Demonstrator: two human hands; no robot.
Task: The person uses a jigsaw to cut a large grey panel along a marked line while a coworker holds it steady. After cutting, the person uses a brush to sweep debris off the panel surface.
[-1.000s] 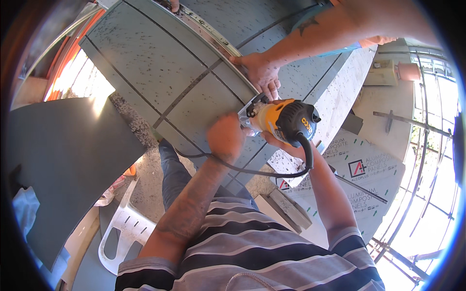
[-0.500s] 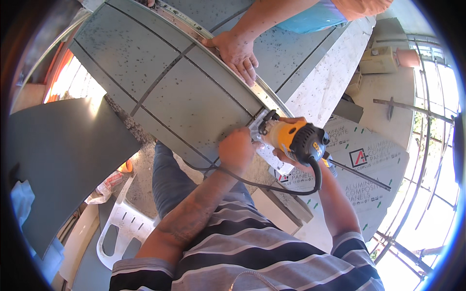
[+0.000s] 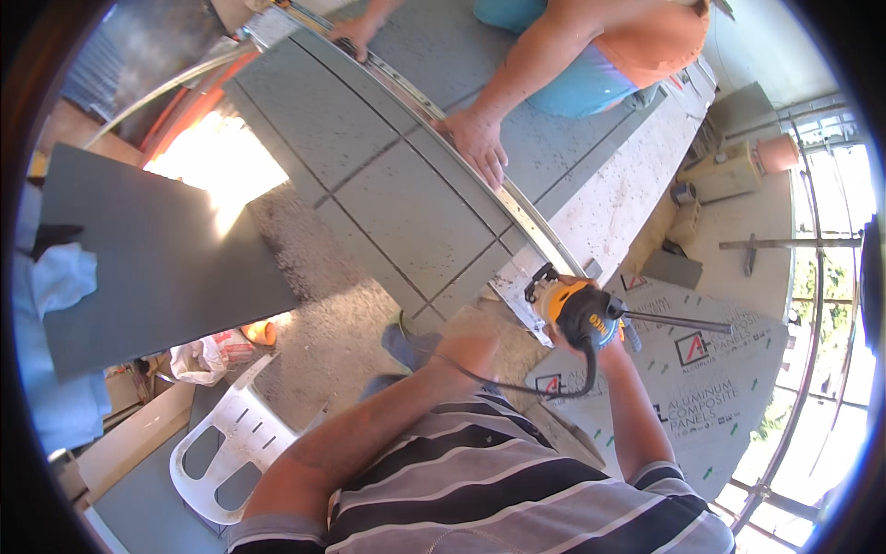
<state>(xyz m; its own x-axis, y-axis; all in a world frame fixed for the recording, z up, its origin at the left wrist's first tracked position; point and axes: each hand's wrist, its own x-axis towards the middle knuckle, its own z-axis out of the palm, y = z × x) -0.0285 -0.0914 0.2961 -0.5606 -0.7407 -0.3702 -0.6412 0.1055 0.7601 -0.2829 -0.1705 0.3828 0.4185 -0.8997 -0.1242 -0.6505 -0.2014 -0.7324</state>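
My right hand (image 3: 605, 351) is wrapped around a yellow and black trim router (image 3: 581, 312), whose base sits at the near right end of a grey panel (image 3: 397, 217). Dark straight grooves cross the panel, and dark chips are strewn over it. Beside the router runs a long metal straightedge (image 3: 521, 212). My left hand (image 3: 472, 334) is off the router, near the panel's near edge; motion smears its fingers. The router's black cord (image 3: 517, 386) loops below, past my left forearm. Another person's hand (image 3: 478, 148) presses on the straightedge, and their other hand (image 3: 355, 35) is at its far end.
A person kneels on the panel's far side. At left lies a loose dark grey sheet (image 3: 157, 268), with a white plastic chair (image 3: 235, 443) below it. Printed panel sheets (image 3: 683, 388) lie at right, beside bamboo-like scaffolding poles (image 3: 812, 305). A yellow container (image 3: 720, 175) stands farther back.
My left hand has come off the router's base and moved down toward me. The router has shifted slightly down and right, to the panel's end. My view has swung, showing more at the far left.
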